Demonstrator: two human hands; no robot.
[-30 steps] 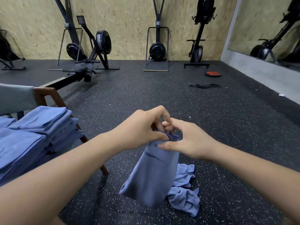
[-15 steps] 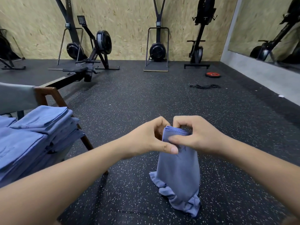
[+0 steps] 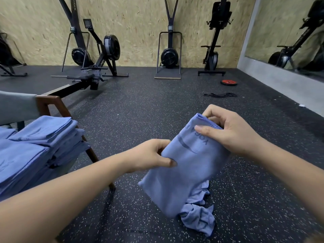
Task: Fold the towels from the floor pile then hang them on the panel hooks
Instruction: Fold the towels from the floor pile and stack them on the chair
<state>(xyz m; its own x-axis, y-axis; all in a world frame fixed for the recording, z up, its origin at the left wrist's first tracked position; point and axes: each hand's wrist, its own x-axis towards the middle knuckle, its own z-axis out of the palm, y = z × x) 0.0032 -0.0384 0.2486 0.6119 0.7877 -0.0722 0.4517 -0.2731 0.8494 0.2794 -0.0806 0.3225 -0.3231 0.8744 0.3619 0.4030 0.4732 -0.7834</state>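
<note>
A blue towel (image 3: 185,172), folded into a narrow strip, hangs in front of me above the floor. My right hand (image 3: 233,132) pinches its upper folded edge, thumb across the front. Lower and to the left, my left hand (image 3: 152,155) grips the towel's left side edge. A crumpled blue towel (image 3: 198,220) lies on the speckled black floor just beneath the hanging one. A stack of folded blue towels (image 3: 35,146) rests on a wooden chair at the left. No panel hooks are in view.
The wooden chair (image 3: 52,104) stands at the left. Rowing machines (image 3: 98,65) and ski machines (image 3: 169,55) line the chipboard back wall. A red weight plate (image 3: 228,82) and a black strap (image 3: 220,95) lie on the floor far right. A mirror (image 3: 289,35) covers the right wall.
My hands have moved apart: the right one rose to the right with the top edge, the left one slid down the towel's side. The towel now hangs tilted.
</note>
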